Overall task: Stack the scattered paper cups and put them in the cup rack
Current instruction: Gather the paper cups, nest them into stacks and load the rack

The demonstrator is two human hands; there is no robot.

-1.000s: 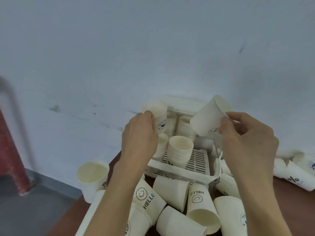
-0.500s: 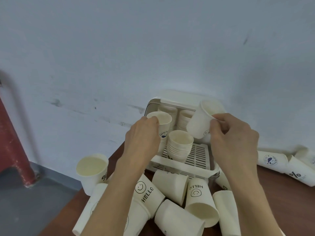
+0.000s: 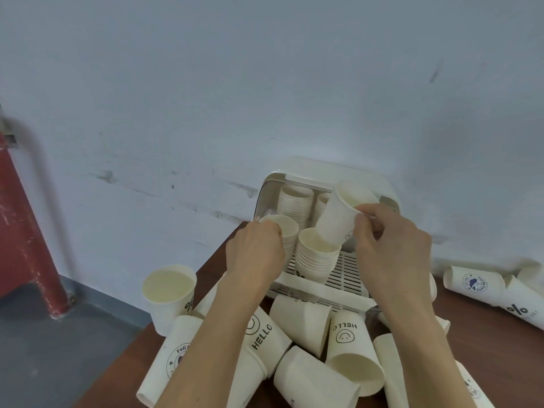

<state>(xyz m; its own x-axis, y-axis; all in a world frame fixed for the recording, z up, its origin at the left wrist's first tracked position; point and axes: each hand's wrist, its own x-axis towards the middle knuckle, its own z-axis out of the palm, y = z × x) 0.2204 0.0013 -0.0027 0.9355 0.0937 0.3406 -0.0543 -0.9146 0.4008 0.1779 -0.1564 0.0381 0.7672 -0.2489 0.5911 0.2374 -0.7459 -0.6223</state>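
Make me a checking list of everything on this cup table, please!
Surface: brown table, cups crowding its front.
Job's things: white cup rack holding cup stacks; front stack receiving a tilted paper cup.
Clutter: loose cups on their sides, some printed HELLO; one upright cup at the left edge.
Hands: right hand pinches the tilted cup; left hand grips the left stack.
Cables: nothing seen.
Surroundings: pale wall, red post, grey floor.

**Both hands raised, forearms extended forward**

Left hand (image 3: 255,254): back toward the camera, fingers curled forward and gripping a cup (image 3: 281,228). Right hand (image 3: 391,245): thumb and fingertips pinching a tilted cup (image 3: 338,219) near its rim, wrist bent. Forearms bare, roughly parallel.
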